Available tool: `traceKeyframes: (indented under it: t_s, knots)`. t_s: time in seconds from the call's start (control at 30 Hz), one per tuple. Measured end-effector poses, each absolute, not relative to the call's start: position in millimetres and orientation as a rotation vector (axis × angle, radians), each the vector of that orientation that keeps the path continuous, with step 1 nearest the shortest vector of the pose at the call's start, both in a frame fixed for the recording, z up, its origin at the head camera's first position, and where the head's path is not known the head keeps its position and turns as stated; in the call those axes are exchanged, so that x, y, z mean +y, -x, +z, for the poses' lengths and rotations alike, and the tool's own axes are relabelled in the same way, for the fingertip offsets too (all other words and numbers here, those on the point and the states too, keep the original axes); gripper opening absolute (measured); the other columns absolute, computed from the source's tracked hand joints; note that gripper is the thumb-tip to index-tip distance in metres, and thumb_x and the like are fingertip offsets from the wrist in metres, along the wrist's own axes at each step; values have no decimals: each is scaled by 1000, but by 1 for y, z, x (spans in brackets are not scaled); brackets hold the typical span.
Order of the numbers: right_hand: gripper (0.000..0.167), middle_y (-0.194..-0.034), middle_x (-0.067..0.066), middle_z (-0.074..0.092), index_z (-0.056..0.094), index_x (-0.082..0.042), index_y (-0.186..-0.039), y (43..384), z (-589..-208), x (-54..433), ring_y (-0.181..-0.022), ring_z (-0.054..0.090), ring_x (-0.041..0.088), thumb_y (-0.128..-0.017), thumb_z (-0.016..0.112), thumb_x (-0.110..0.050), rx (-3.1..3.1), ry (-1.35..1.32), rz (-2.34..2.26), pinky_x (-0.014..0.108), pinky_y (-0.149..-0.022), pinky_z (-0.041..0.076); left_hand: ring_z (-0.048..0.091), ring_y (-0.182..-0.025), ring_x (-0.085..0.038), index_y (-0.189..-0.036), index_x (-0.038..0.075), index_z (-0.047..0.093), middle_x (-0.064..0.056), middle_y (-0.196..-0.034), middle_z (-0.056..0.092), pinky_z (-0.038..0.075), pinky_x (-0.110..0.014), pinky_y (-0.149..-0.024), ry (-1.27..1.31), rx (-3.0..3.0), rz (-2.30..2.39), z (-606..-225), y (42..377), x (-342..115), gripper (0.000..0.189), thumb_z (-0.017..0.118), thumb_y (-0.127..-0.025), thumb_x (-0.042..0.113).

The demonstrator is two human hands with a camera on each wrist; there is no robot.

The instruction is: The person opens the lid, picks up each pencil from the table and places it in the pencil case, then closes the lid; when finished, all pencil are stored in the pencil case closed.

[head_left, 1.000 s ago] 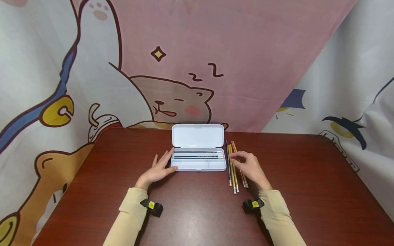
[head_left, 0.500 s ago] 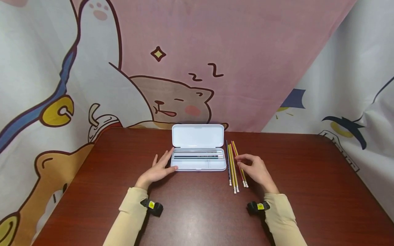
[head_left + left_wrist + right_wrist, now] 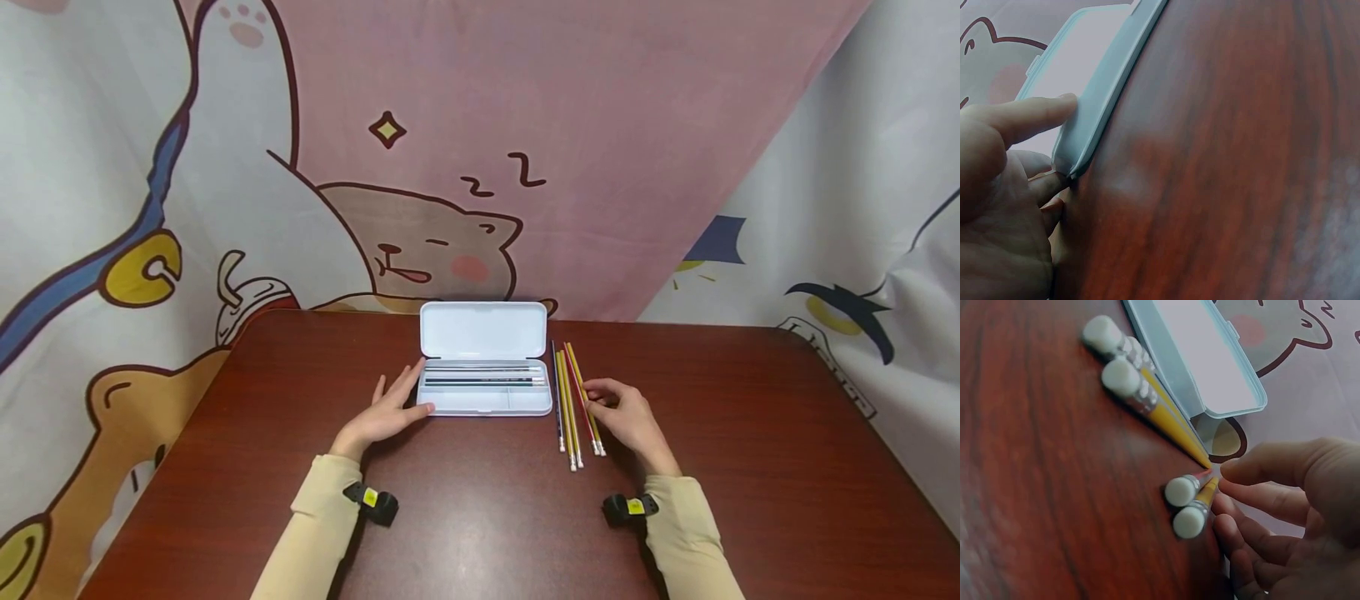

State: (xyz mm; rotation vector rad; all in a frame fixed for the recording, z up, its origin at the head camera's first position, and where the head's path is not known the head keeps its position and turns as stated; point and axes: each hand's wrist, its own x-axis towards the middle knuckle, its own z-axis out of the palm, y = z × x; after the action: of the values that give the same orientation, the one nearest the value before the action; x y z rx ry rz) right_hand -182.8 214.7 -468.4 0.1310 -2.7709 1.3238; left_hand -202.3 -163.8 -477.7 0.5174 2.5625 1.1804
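Left hand [image 3: 382, 415] spread against the case [image 3: 467, 402]; right hand [image 3: 628, 419] at the pencils [image 3: 577, 380], pinch unclear. Likely light, stiff, apt to roll: mid-shaft's best!

2 cream sleeves [image 3: 309, 529] show at the lower left and lower right of the frame; each bears 1 black camera [image 3: 385, 510] with a yellow square [image 3: 370, 497].

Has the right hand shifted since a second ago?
Yes: in the head view, the right hand has moved to the right, farther from the case, which stays put.
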Motion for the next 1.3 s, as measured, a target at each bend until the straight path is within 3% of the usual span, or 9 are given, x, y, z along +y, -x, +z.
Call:
traceKeyframes:
  t_s: [0.47, 1.3]
  knots:
    - [24, -79, 6, 62, 67, 3, -105, 190, -471, 207, -67, 52, 16, -81, 67, -3, -2787, 29, 1229, 29, -62, 40, 3, -146, -33, -155, 4, 9, -15, -160, 10, -16, -50, -110, -518, 2573, 1154, -476, 204, -163, 78, 55, -97, 27]
    - [23, -77, 5, 63, 68, -1, -102, 191, -474, 204, -65, 55, 17, -80, 69, -5, -2767, 104, 1150, 33, -63, 39, 4, -146, -33, -154, 3, 11, -15, -160, 11, -16, -51, -110, -517, 2570, 1172, -475, 202, -163, 77, 56, -96, 25]
